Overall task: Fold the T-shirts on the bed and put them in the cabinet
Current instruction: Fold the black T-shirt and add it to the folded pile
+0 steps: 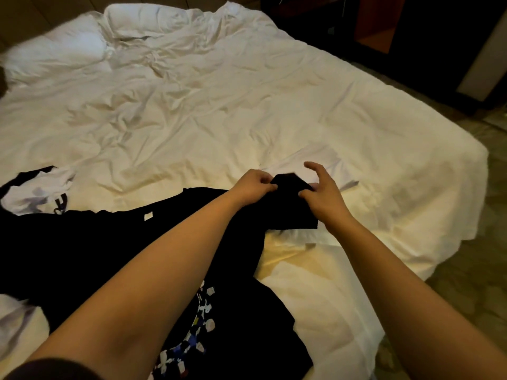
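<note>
Between both hands' grip: black T-shirt sleeve (pixel 293 198).

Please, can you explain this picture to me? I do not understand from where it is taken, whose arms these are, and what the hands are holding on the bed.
There is no machine here. A person wears a camera on the head, so you look down along their own two bare arms. Before them is a bed with a wrinkled white cover. A black T-shirt with a small printed pattern lies spread on it. The left hand and the right hand both pinch one sleeve of that shirt. A white T-shirt lies crumpled further left. Pillows are at the far end.
</note>
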Demonstrator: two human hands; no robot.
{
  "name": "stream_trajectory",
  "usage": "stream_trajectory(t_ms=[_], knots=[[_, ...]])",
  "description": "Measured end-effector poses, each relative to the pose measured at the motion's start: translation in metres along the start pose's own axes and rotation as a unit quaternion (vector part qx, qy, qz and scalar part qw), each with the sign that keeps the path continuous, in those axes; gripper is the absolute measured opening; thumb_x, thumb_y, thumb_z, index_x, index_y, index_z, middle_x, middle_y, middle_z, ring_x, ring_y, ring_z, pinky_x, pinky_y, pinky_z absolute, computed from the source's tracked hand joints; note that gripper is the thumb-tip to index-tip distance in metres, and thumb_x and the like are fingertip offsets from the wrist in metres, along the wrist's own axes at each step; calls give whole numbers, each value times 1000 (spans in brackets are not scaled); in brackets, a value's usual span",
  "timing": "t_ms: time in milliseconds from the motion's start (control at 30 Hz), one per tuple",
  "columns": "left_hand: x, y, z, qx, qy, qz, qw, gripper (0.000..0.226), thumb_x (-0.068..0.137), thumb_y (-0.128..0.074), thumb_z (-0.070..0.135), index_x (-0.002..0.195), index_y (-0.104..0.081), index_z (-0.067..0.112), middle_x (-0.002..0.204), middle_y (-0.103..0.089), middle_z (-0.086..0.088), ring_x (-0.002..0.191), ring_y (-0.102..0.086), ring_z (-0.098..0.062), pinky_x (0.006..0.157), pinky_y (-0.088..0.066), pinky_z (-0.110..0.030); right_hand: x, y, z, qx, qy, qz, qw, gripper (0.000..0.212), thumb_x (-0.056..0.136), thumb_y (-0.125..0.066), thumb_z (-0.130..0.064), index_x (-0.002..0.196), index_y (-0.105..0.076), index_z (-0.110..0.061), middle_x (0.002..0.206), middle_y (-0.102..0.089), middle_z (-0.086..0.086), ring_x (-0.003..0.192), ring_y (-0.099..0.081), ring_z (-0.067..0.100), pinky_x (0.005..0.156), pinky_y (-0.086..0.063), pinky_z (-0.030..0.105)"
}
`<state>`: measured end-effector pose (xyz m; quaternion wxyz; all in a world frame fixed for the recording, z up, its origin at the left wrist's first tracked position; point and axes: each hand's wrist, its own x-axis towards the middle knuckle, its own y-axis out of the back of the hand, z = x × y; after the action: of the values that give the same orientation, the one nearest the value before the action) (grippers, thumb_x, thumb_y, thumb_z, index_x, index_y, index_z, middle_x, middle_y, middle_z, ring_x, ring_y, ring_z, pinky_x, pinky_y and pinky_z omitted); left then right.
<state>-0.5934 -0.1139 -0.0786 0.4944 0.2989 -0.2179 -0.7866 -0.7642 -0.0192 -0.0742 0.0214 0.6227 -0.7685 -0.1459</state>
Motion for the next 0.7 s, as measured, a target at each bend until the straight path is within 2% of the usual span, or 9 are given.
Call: stream_trajectory(t_ms=[100, 200, 267, 333, 400, 467, 567, 633, 700], knots=[[3, 1, -2, -35, -23, 42, 998, 15, 93, -67, 18, 107, -72, 15, 98, -66, -1, 82, -64, -10, 62, -46, -7, -1, 4, 0, -26, 57, -2, 998, 42, 93, -44, 2, 116, -70, -22, 117, -57, -12, 111, -53, 7, 95, -44, 18], [1, 2, -17, 13, -28, 47, 998, 11, 88, -71, 19, 98, -71, 20, 96, -68, 2, 84, -65, -9, 71, -46, -14, -4, 9, 7, -38, 79, -49, 995, 44, 94, -37, 3, 107, -74, -18, 133, -53, -9, 123, -46, 4, 106, -36, 18], [-3, 4, -28, 72, -11, 21, 997, 10, 89, -67, 23, 98, -69, 22, 98, -68, 3, 90, -65, -14, 78, -47, -22, -2, 13, 15, -42, 83, -68, 993, 38, 96, -41, -2, 106, -74, -18, 134, -56, -7, 124, -48, 6, 104, -37, 18], [-5, 6, -37, 158, 45, -15, 986, 18, 93, -60, 37, 105, -65, 24, 102, -65, 5, 96, -60, -15, 91, -45, -32, 1, 18, 23, -38, 56, -25, 997, 21, 97, -55, -21, 107, -73, -18, 127, -61, -5, 116, -56, 10, 97, -45, 20], [-6, 9, -41, 261, 83, -35, 961, 32, 96, -51, 50, 110, -64, 24, 102, -61, 6, 96, -53, -16, 100, -33, -39, 5, 20, 31, -9, -8, 30, 999, 31, 92, -65, -37, 114, -69, -16, 120, -65, 2, 95, -68, 21, 79, -57, 32], [-7, 9, -41, 291, 67, -41, 953, 32, 97, -49, 49, 107, -67, 24, 104, -65, 4, 97, -54, -18, 99, -31, -40, 4, 20, 34, 1, -46, 27, 999, 36, 90, -68, -27, 124, -62, -16, 115, -63, 7, 80, -68, 26, 61, -57, 33], [-10, 11, -39, 227, 15, -29, 973, 20, 95, -57, 37, 96, -70, 22, 101, -69, 1, 99, -61, -23, 95, -44, -37, 4, 18, 34, -19, -35, 24, 999, 30, 93, -61, -27, 122, -59, -22, 106, -66, 5, 92, -67, 28, 79, -59, 46], [-12, 14, -39, 187, -18, -8, 982, 13, 95, -58, 33, 91, -67, 25, 96, -69, 3, 96, -63, -21, 92, -49, -38, 3, 17, 30, -39, -65, 23, 997, 43, 91, -64, -40, 128, -53, -20, 111, -62, 4, 100, -65, 29, 86, -57, 49], [-13, 17, -39, 160, -48, 20, 986, 9, 95, -59, 30, 90, -66, 27, 95, -69, 6, 94, -64, -18, 88, -51, -36, 3, 14, 29, -68, -98, -2, 993, 61, 88, -70, -40, 137, -44, -15, 116, -53, 3, 109, -60, 27, 91, -55, 44]])
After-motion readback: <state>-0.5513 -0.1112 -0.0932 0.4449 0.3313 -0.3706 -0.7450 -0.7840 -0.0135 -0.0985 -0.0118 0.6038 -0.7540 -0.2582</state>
